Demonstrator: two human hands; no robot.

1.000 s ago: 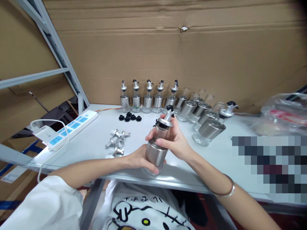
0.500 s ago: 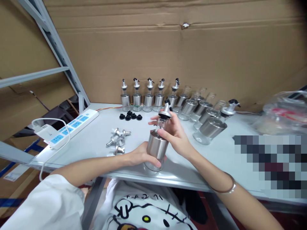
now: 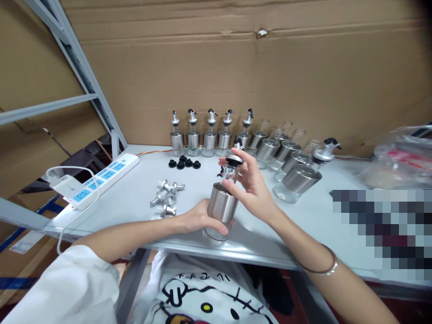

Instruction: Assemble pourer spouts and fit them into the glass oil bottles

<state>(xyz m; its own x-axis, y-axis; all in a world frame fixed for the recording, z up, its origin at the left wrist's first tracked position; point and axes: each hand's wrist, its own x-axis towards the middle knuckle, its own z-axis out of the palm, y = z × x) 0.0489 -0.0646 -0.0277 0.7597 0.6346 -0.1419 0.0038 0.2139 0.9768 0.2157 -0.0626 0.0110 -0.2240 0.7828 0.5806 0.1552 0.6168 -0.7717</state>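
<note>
My left hand is wrapped round the lower part of an oil dispenser bottle, glass with a brushed steel sleeve, held slightly tilted near the table's front edge. At its top sits a pour spout with a silver collar and black tip, partly covered by fingers. My right hand closes round the bottle's neck and spout, thumb at the neck and a finger over the collar. To the left lie several loose silver spout tops, with several black stoppers behind them.
Several bottles with spouts line the back; several without spouts stand right of them. Another spouted bottle is nearer on the right. A power strip lies left, plastic bags far right. Cardboard walls the back.
My right hand's fingers have shifted up from beside the spout to over its collar, and the spout's black tip has turned away. My left hand keeps its grip on the bottle.
</note>
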